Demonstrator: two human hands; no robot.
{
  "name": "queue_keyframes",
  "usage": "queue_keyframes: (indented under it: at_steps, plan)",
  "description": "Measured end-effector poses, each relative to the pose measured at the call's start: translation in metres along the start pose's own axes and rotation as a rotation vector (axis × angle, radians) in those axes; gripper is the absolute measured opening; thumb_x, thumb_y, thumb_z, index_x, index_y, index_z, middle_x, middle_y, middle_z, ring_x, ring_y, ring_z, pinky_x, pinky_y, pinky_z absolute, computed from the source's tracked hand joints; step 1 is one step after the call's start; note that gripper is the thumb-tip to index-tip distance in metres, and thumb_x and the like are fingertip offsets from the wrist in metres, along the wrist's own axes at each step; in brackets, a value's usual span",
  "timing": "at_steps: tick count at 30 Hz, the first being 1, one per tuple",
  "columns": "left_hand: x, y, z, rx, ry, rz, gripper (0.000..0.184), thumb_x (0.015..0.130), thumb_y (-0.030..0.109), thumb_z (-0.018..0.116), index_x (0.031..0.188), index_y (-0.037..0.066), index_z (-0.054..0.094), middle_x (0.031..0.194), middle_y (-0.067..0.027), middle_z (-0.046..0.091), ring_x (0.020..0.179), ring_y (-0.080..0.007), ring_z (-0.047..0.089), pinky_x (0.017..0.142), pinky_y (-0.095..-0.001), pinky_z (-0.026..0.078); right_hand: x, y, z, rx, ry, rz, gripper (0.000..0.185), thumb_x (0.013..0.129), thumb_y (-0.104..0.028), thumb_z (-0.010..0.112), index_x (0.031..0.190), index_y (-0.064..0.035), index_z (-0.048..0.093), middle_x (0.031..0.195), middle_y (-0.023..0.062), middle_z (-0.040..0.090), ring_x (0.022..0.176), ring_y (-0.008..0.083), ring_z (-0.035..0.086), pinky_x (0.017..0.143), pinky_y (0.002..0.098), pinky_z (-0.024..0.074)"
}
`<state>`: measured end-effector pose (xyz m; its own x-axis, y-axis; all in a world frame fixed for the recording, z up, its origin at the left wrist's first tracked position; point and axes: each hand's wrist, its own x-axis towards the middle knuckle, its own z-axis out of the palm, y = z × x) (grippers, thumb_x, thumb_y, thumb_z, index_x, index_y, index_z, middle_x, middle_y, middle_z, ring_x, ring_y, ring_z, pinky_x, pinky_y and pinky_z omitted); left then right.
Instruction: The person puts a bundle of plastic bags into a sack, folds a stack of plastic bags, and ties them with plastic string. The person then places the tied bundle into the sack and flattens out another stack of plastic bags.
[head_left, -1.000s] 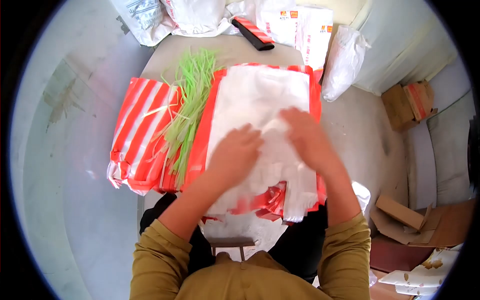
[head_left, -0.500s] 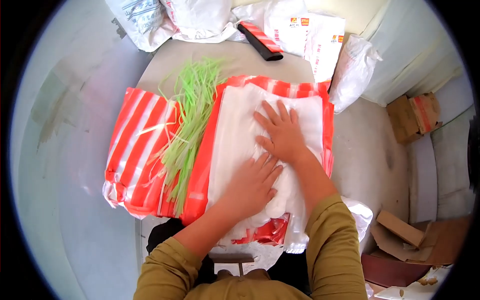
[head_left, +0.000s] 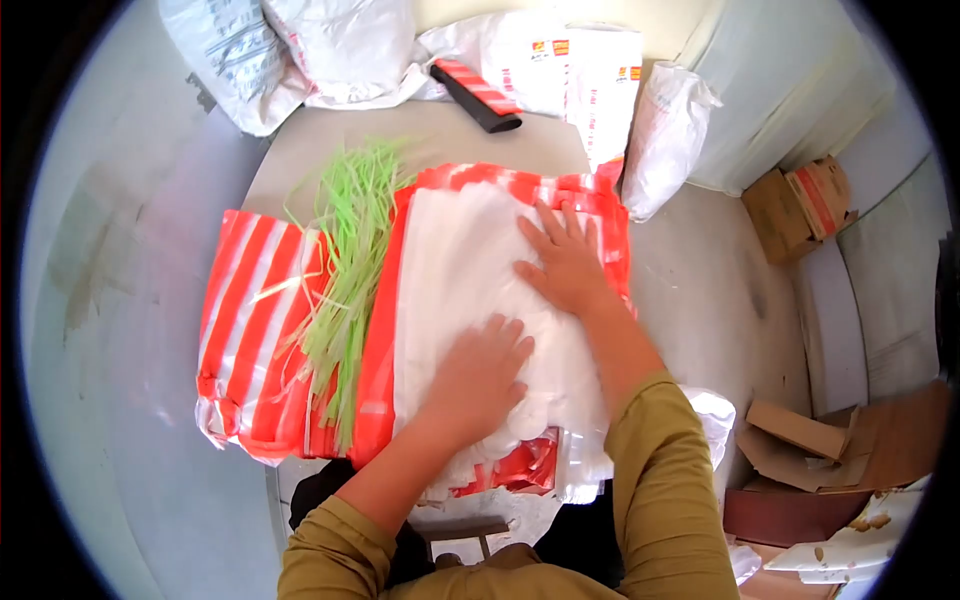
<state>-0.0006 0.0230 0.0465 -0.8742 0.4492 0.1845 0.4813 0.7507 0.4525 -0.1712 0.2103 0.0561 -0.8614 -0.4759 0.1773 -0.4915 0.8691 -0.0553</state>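
Note:
A stack of thin white plastic sheets or bags (head_left: 450, 260) lies in front of me on top of red-and-white striped plastic bags (head_left: 372, 390). My left hand (head_left: 475, 375) rests flat on the lower middle of the white stack, fingers stretched toward the upper right. Farther up, my right hand (head_left: 568, 258) presses on the stack's right side with its fingers spread. Neither hand grips anything. To the left, a bundle of light-green plastic strips (head_left: 350, 270) lies over the striped plastic, beside another striped pile (head_left: 250, 330).
A black object with red-and-white stripes (head_left: 478, 97) lies at the table's (head_left: 330, 125) far edge. Behind it stand white printed sacks (head_left: 345, 45), with another sack (head_left: 668, 140) at the right. Cardboard boxes (head_left: 795, 210) and an opened carton (head_left: 820, 440) are on the right.
The view has shifted, so most things sit farther left. My right hand has slid rightward across the white stack, widening the gap between my hands. My left hand stays on the lower part.

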Motion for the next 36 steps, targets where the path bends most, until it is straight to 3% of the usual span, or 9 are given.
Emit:
queue_keyframes:
  at_steps: [7,12,15,16,19,22,26,32,36]
  plan:
    - [-0.002,-0.007,-0.017,-0.031,-0.073,0.059,0.056,0.093,0.023,0.065,0.145,0.009,0.052,0.158,-0.0153,0.042,0.149,-0.0354,0.035,0.119,-0.0511,0.031,0.005,-0.015,-0.013,-0.16,-0.053,0.039,0.069,0.096,-0.055,0.056,0.156,-0.0241,0.042,0.17,0.0063,0.019,0.156,0.0366,0.013,0.123,0.0625,0.0079]
    - [-0.003,-0.011,-0.056,-0.239,-0.184,0.038,0.056,0.089,0.021,0.07,0.142,0.009,0.054,0.154,-0.0175,0.045,0.145,-0.04,0.039,0.117,-0.0512,0.034,0.021,-0.054,-0.028,0.17,0.176,-0.545,0.06,0.089,-0.028,0.072,0.146,-0.0218,0.054,0.164,0.0058,0.034,0.154,0.0326,0.023,0.123,0.0579,0.0176]
    - [0.0,-0.012,-0.044,-0.152,-0.124,0.136,0.056,0.089,0.024,0.07,0.142,0.014,0.055,0.154,-0.0162,0.044,0.144,-0.0404,0.039,0.117,-0.0535,0.033,0.042,-0.075,-0.024,0.083,0.127,-0.597,0.056,0.092,-0.039,0.068,0.144,-0.0209,0.057,0.162,0.0044,0.038,0.152,0.0321,0.028,0.123,0.0558,0.0191]
    - [-0.001,-0.005,-0.038,-0.101,-0.102,0.133,0.056,0.089,0.026,0.07,0.142,0.016,0.055,0.155,-0.0158,0.044,0.144,-0.0404,0.038,0.117,-0.0545,0.032,0.049,-0.073,-0.016,0.112,0.08,-0.563,0.058,0.091,-0.032,0.071,0.145,-0.0211,0.054,0.165,0.006,0.032,0.153,0.033,0.025,0.124,0.056,0.0174]
    - [0.003,-0.001,-0.027,-0.025,-0.091,0.111,0.059,0.089,0.032,0.07,0.144,0.024,0.054,0.156,-0.0137,0.043,0.146,-0.0389,0.037,0.117,-0.0577,0.03,0.068,-0.058,0.0,0.132,0.109,-0.491,0.056,0.092,-0.035,0.069,0.144,-0.0191,0.055,0.163,0.0081,0.034,0.152,0.0335,0.028,0.123,0.0549,0.0186]
    - [0.004,-0.001,-0.034,-0.022,-0.139,0.087,0.06,0.088,0.035,0.071,0.145,0.025,0.053,0.156,-0.0128,0.043,0.146,-0.0381,0.036,0.117,-0.0576,0.03,0.086,-0.035,0.0,-0.029,0.233,-0.404,0.056,0.095,-0.047,0.063,0.143,-0.0179,0.057,0.156,0.0104,0.044,0.146,0.0331,0.036,0.12,0.0547,0.0232]
    - [0.003,-0.003,-0.027,-0.037,-0.127,0.069,0.06,0.087,0.036,0.072,0.143,0.026,0.056,0.158,-0.012,0.042,0.148,-0.0361,0.035,0.118,-0.0573,0.028,0.1,0.001,0.024,0.258,0.178,-0.176,0.053,0.095,-0.048,0.063,0.136,-0.0148,0.059,0.138,0.0089,0.06,0.131,0.0316,0.049,0.114,0.0518,0.0313]
    - [0.003,-0.002,-0.026,-0.035,-0.136,0.052,0.06,0.085,0.036,0.074,0.142,0.026,0.058,0.159,-0.011,0.042,0.149,-0.0347,0.035,0.119,-0.055,0.026,0.096,-0.005,0.017,0.294,0.159,-0.061,0.054,0.092,-0.043,0.066,0.137,-0.0118,0.061,0.142,0.0101,0.058,0.135,0.0322,0.046,0.118,0.0492,0.0274]
    - [0.001,-0.003,-0.025,-0.045,-0.112,0.046,0.06,0.084,0.035,0.074,0.142,0.027,0.058,0.159,-0.0108,0.042,0.148,-0.0353,0.035,0.119,-0.054,0.026,0.067,0.01,-0.012,-0.027,0.197,0.041,0.063,0.093,-0.048,0.064,0.145,-0.0148,0.054,0.149,0.0105,0.051,0.143,0.0321,0.039,0.121,0.0558,0.019]
